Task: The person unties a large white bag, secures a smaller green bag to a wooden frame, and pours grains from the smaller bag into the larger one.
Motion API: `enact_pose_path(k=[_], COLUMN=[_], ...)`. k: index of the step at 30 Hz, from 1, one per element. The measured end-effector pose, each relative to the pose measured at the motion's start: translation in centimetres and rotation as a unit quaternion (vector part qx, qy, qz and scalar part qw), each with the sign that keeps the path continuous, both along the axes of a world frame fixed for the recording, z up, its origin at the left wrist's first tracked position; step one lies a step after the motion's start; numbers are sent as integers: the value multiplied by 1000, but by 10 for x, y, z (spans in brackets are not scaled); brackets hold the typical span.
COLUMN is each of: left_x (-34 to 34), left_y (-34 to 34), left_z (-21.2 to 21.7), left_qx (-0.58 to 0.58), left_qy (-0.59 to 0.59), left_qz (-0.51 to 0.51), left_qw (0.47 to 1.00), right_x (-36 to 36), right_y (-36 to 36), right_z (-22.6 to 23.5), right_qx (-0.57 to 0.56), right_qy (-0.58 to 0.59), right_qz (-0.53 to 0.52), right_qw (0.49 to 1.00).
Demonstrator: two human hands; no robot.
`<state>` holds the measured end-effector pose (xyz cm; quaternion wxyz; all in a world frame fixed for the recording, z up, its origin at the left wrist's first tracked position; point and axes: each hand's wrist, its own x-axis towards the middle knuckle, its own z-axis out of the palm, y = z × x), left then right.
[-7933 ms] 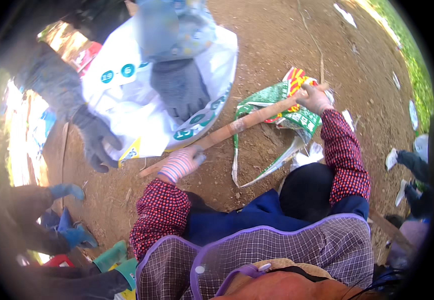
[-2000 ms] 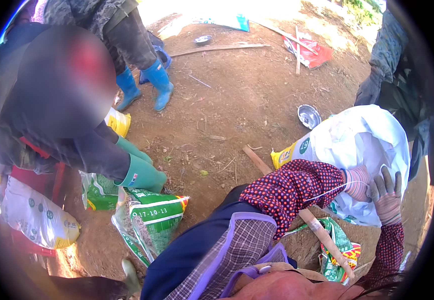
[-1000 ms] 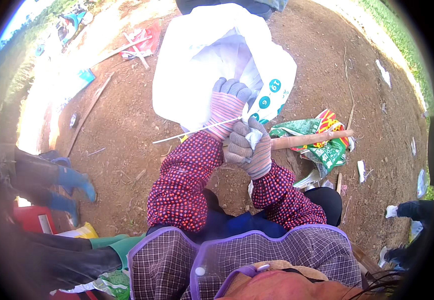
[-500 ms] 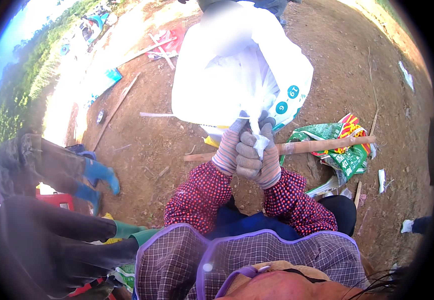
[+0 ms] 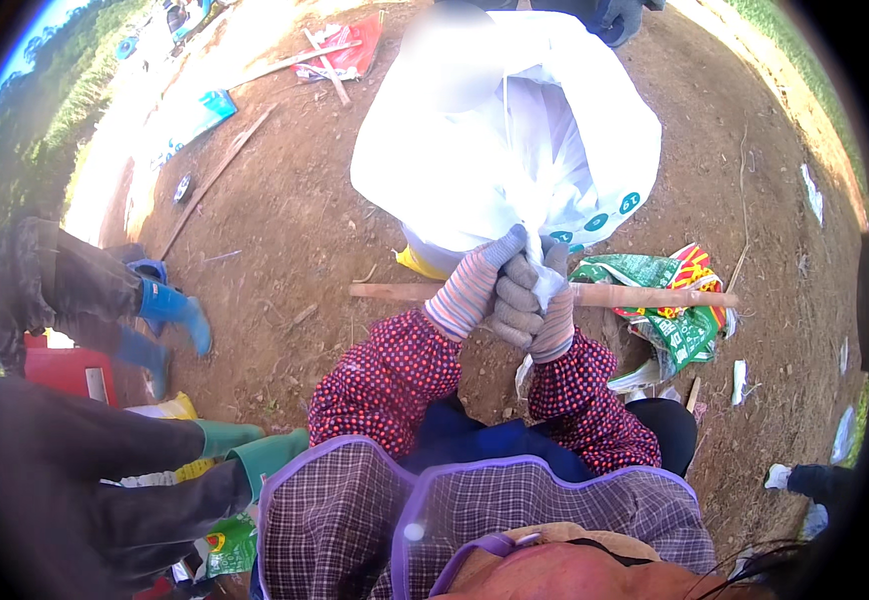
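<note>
A large, bulky white plastic bag (image 5: pixel 435 170) with green round marks near its lower right stands in front of me. Its top is gathered into a twisted neck, whose loose white end pokes out between my hands. My left hand (image 5: pixel 477 284), in a striped glove with grey fingers, is closed around this neck. Pressed up beside it, my right hand (image 5: pixel 557 322) wears a matching glove and grips the neck too. Both thumbs point up toward the bag. The fingers overlap, partly hiding the twist.
A wooden pole (image 5: pixel 645 296) lies beyond my hands, over a crumpled green sack (image 5: pixel 690 335). People in blue boots (image 5: pixel 177 310) and green boots (image 5: pixel 270 455) are at my left. Another person's gloved hand (image 5: pixel 617 18) shows behind the bag. Sticks (image 5: pixel 217 180) lie on the dirt.
My hands have shifted slightly right, still gripping the bag's neck. The bag appears farther right and its folded opening looks wider. The whole view has shifted a little.
</note>
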<state>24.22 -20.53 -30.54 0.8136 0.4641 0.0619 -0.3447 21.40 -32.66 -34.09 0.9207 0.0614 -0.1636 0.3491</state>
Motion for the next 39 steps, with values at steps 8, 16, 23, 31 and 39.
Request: enact_pose_path(k=[8, 16, 23, 31, 39], left_x=[-13, -10, -37, -28, -27], left_y=[-9, -10, 28, 12, -5], left_z=[16, 7, 57, 25, 5], left_qx=[47, 183, 143, 301, 257], left_qy=[-128, -387, -255, -550, -548], left_qz=[190, 36, -23, 62, 122], left_qw=[972, 903, 956, 777, 787], right_x=[-7, -10, -27, 5, 8], right_y=[3, -5, 20, -29, -54], right_z=[10, -18, -17, -26, 67], right_qx=[-11, -121, -139, -343, -552], right_qy=[78, 65, 161, -67, -41], right_qz=[-11, -159, -167, -42, -259], right_qw=[997, 978, 963, 936, 792])
